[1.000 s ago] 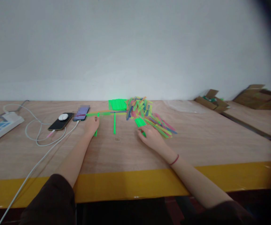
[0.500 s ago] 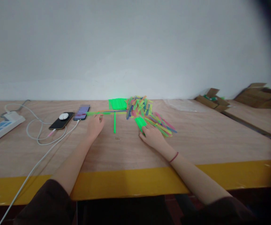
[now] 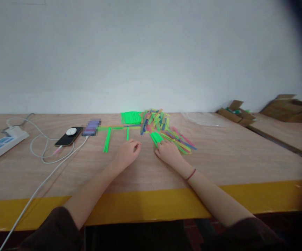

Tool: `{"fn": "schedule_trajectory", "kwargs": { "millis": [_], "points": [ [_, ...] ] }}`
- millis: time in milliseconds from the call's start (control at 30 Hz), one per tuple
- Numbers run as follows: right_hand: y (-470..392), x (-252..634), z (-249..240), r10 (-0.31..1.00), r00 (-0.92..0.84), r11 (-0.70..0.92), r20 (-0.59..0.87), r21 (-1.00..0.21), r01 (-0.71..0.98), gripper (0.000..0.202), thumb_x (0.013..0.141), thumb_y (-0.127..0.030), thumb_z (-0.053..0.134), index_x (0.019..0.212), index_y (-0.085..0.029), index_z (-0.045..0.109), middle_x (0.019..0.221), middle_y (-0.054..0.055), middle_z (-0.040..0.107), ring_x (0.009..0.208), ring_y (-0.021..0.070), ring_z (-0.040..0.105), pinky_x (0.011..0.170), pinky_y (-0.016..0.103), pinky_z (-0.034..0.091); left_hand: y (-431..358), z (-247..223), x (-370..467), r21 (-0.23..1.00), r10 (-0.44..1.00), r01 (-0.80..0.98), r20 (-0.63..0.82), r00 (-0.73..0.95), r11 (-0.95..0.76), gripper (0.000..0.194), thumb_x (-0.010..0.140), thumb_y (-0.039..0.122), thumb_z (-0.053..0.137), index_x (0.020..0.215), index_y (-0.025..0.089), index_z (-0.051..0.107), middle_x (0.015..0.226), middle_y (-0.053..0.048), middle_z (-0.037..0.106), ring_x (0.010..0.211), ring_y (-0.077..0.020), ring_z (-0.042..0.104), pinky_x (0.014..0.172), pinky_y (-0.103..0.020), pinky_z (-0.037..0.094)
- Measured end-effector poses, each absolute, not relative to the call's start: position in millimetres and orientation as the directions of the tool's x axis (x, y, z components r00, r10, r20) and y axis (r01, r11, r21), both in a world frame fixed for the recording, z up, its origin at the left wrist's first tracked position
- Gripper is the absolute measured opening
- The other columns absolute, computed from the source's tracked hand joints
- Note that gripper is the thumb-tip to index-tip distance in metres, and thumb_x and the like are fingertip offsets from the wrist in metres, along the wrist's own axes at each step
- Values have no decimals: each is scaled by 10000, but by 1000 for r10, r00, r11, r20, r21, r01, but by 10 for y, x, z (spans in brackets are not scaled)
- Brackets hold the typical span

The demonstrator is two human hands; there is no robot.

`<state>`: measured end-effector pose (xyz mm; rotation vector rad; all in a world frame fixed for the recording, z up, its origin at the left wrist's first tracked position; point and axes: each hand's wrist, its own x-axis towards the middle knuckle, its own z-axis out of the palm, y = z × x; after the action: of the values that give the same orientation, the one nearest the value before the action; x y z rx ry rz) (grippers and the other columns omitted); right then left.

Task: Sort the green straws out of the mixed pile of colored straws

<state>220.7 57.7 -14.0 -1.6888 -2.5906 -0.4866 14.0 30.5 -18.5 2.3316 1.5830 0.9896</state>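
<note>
My left hand (image 3: 128,153) hovers over the table, fingertips curled in towards the thumb, with no stick showing in them. Just beyond it lies a single green stick (image 3: 127,133), its near end hidden by the hand. Further left, a pair of green sticks (image 3: 107,140) lies almost parallel on the wood. My right hand (image 3: 170,153) rests on the table with its fingers over the near end of a bundle of flat green sticks (image 3: 155,137). Loose coloured sticks (image 3: 182,141) spread out right beside that hand.
By the wall are a heap of mixed coloured sticks (image 3: 155,120) and a row of green sticks (image 3: 130,118). At left sit a phone (image 3: 91,127), a black phone (image 3: 66,138) carrying a white case (image 3: 71,131), cables and a power strip (image 3: 4,143). Cardboard boxes (image 3: 287,108) stand at right.
My left hand has moved right, from beside the phone to near the single green stick. The pair of green sticks at left now shows. My right hand has stayed on the bundle.
</note>
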Motion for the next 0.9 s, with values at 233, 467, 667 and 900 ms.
{"fn": "schedule_trajectory", "kwargs": {
  "millis": [233, 467, 667, 900],
  "points": [
    [480, 2092, -91, 802, -512, 525, 308, 45, 850, 226, 905, -190, 447, 821, -131, 649, 851, 124, 678, 835, 230, 614, 772, 330, 424, 259, -167, 277, 766, 948, 560, 286, 142, -315, 300, 940, 325, 460, 1105, 148, 638, 1041, -104, 686, 977, -202, 630, 911, -349, 472],
    [360, 1957, -84, 659, -608, 731, 444, -186, 656, 231, 955, -230, 412, 824, -172, 593, 848, 71, 649, 829, 186, 591, 745, 294, 426, 293, -235, 426, 998, 997, -60, -19, 70, 23, 190, 934, 332, 493, 831, 176, 524, 869, -38, 644, 775, -127, 645, 771, -291, 528],
    [775, 2510, -42, 838, -330, 444, 434, -190, 876, 294, 959, -284, 392, 944, -152, 654, 939, 109, 685, 857, 202, 609, 755, 287, 418, 316, -159, 290, 999, 999, 20, -31, -40, 32, 175, 935, 327, 455, 940, 181, 550, 729, 5, 571, 619, -97, 588, 608, -220, 486],
    [1192, 3478, -155, 950, 204, -167, 236, -167, 972, 345, 903, -278, 422, 981, -132, 725, 1011, 173, 699, 893, 252, 652, 712, 310, 443, 349, -139, 165, 993, 999, 115, -38, -3, 39, 221, 921, 239, 399, 1021, 175, 585, 672, 56, 395, 445, -54, 347, 407, -174, 272]
  ]
}}
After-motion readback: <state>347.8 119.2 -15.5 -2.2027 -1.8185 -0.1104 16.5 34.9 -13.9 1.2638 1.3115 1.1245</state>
